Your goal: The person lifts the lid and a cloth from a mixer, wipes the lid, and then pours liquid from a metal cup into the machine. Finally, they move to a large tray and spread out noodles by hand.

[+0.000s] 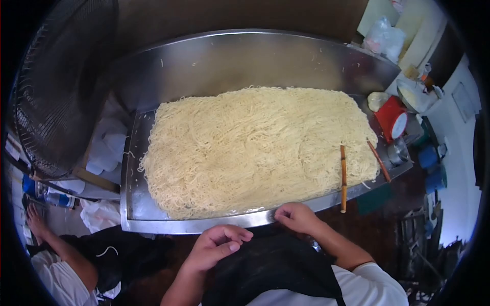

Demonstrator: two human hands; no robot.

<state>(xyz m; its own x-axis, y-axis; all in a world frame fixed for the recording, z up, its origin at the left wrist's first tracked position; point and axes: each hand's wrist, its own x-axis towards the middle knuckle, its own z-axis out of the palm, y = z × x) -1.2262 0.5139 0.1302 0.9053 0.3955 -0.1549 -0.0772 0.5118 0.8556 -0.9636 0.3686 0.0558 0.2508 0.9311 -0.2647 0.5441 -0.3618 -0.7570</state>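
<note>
A wide mound of pale yellow noodles point(255, 148) covers most of a shallow stainless steel tray point(178, 226) in front of me. My left hand point(217, 246) hovers just outside the front rim, its fingers loosely bent and the thumb apart, holding nothing. At the front rim, right of the middle, my right hand point(298, 218) rests with relaxed, partly curled fingers; nothing shows in it. Two brown sticks lie at the right end: one stick point(343, 178) crosses the front rim, and the other stick point(378, 160) leans along the noodles' edge.
A red scale point(392, 120) and a metal container point(398, 152) stand by the tray's right end. A large fan point(56, 92) is at the left. Below it, another person's hand point(37, 223) rests near plastic bags point(102, 217). Blue containers point(433, 171) stand at far right.
</note>
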